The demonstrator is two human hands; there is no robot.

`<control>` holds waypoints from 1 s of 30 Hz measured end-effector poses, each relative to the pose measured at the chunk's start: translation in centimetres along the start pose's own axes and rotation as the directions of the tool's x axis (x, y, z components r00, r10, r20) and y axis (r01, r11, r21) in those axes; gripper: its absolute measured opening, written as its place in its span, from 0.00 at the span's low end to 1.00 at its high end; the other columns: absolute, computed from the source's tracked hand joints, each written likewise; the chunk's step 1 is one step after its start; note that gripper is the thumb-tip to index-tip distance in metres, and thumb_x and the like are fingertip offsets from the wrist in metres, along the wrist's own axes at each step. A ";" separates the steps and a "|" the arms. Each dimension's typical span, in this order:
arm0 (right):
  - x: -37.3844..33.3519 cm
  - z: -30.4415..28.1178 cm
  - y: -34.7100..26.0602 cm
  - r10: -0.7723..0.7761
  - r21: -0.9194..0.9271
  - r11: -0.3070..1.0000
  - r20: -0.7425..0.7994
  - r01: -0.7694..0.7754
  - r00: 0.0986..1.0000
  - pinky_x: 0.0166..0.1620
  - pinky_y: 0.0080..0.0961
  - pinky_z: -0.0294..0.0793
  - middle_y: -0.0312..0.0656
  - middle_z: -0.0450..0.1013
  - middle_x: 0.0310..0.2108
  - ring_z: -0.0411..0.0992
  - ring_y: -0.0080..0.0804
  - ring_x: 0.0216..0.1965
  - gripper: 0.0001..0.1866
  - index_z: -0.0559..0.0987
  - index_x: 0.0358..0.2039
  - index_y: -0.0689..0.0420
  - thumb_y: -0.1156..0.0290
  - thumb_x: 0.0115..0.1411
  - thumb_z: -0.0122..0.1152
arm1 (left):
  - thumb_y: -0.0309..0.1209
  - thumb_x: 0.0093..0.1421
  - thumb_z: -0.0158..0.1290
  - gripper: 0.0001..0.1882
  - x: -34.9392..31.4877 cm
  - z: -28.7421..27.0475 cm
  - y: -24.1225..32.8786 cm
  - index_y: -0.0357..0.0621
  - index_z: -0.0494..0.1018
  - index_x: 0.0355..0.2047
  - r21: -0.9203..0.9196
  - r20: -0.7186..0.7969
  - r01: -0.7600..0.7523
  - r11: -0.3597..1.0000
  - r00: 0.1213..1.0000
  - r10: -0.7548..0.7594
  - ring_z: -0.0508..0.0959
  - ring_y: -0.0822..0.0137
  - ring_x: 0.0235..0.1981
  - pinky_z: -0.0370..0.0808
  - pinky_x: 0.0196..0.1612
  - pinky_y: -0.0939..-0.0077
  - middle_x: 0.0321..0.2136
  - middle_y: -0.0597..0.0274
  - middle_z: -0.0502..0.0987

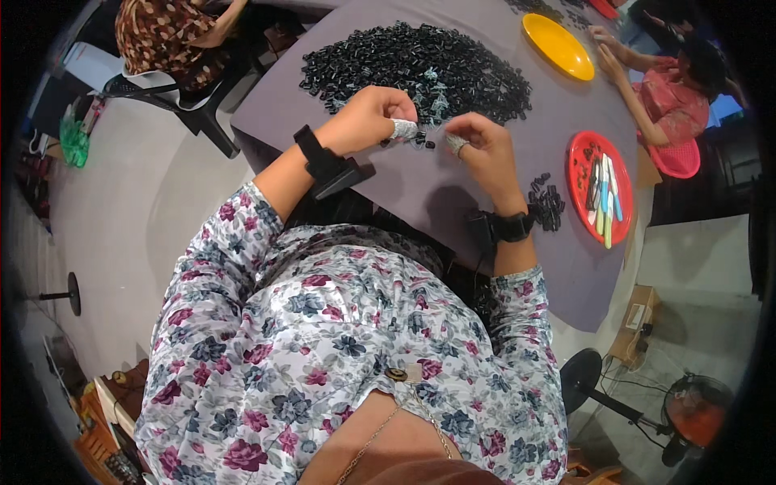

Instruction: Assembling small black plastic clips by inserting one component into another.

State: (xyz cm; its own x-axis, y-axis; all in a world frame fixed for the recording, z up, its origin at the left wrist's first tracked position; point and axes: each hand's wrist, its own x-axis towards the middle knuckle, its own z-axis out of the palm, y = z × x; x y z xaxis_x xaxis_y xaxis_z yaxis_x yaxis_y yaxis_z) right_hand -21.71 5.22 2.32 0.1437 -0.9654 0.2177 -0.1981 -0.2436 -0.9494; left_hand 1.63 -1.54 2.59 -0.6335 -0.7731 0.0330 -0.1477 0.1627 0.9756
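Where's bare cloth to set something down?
Free: tablecloth between large black pile, yellow plate, red plate and small black pile; also a strip left of the large pile. Crowded: both piles; red plate, holding slim tools.

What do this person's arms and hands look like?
White sleeves printed with purple-pink and blue-grey flowers end short of the wrists. Each wrist wears a black strap with a dark boxy unit. The left hand and right hand are ungloved, with pale grey wraps on some fingers.
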 end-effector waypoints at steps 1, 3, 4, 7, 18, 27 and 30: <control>0.1 0.2 -0.7 -0.012 0.007 1.000 0.013 0.012 1.000 0.37 0.16 0.74 0.34 0.77 0.32 0.74 0.18 0.33 0.09 0.79 0.39 0.62 0.84 0.57 0.58 | 0.20 0.58 0.57 0.04 -0.3 0.1 0.4 0.37 0.77 0.34 -0.062 0.014 0.014 0.998 1.000 -0.014 0.76 0.79 0.30 0.73 0.34 0.83 0.28 0.69 0.79; 0.1 0.6 -1.8 -0.018 0.027 0.999 0.037 0.017 0.999 0.39 0.16 0.74 0.34 0.77 0.34 0.74 0.18 0.35 0.09 0.79 0.40 0.63 0.84 0.58 0.59 | 0.20 0.59 0.56 0.05 -0.9 0.2 0.4 0.36 0.77 0.37 -0.173 0.024 0.026 0.985 0.999 -0.023 0.78 0.78 0.30 0.74 0.35 0.84 0.29 0.67 0.80; 0.1 0.8 -2.2 -0.013 0.040 0.999 0.049 0.011 0.999 0.39 0.16 0.74 0.34 0.77 0.34 0.74 0.18 0.35 0.10 0.79 0.40 0.63 0.84 0.58 0.59 | 0.20 0.59 0.56 0.07 -1.1 0.3 0.2 0.36 0.78 0.38 -0.221 0.018 0.021 0.975 1.000 -0.018 0.78 0.78 0.30 0.75 0.36 0.84 0.30 0.67 0.80; 0.4 1.3 -2.2 -0.018 0.050 0.999 0.083 0.014 0.996 0.39 0.16 0.74 0.34 0.76 0.34 0.74 0.18 0.35 0.11 0.78 0.41 0.62 0.85 0.58 0.59 | 0.18 0.58 0.54 0.09 -1.5 0.7 0.1 0.36 0.79 0.39 -0.317 -0.018 0.007 0.948 1.000 -0.013 0.79 0.77 0.29 0.75 0.34 0.85 0.29 0.64 0.81; 0.6 2.7 -2.2 -0.041 0.016 0.999 0.038 0.041 0.998 0.33 0.15 0.72 0.33 0.76 0.29 0.73 0.16 0.30 0.11 0.77 0.37 0.61 0.86 0.53 0.58 | 0.16 0.59 0.52 0.10 -2.1 1.5 -0.1 0.35 0.80 0.39 -0.325 -0.079 -0.068 0.943 0.996 0.045 0.80 0.76 0.31 0.77 0.37 0.82 0.31 0.62 0.82; 0.9 2.4 -2.0 -0.028 -0.009 1.000 0.078 0.029 0.997 0.32 0.14 0.70 0.33 0.74 0.29 0.71 0.16 0.29 0.17 0.76 0.39 0.61 0.89 0.48 0.54 | 0.13 0.58 0.49 0.12 -2.2 1.8 0.1 0.34 0.80 0.38 -0.320 -0.077 -0.038 0.947 0.997 0.014 0.80 0.74 0.32 0.79 0.39 0.82 0.32 0.60 0.82; 0.7 2.4 -2.0 -0.006 -0.005 1.000 0.098 0.006 0.995 0.32 0.14 0.70 0.33 0.73 0.29 0.70 0.16 0.30 0.18 0.76 0.40 0.61 0.89 0.47 0.53 | 0.13 0.58 0.49 0.12 -2.3 1.9 -0.1 0.34 0.80 0.37 -0.294 -0.078 -0.051 0.954 0.997 0.029 0.80 0.75 0.32 0.78 0.38 0.82 0.31 0.61 0.82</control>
State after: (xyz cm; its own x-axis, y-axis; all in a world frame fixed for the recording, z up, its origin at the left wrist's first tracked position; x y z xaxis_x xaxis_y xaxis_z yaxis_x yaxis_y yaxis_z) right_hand -18.85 5.21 3.79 0.2387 -0.9503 0.2000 -0.2024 -0.2502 -0.9468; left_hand 1.65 1.41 1.99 -0.5762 -0.8135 0.0782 0.1146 0.0143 0.9933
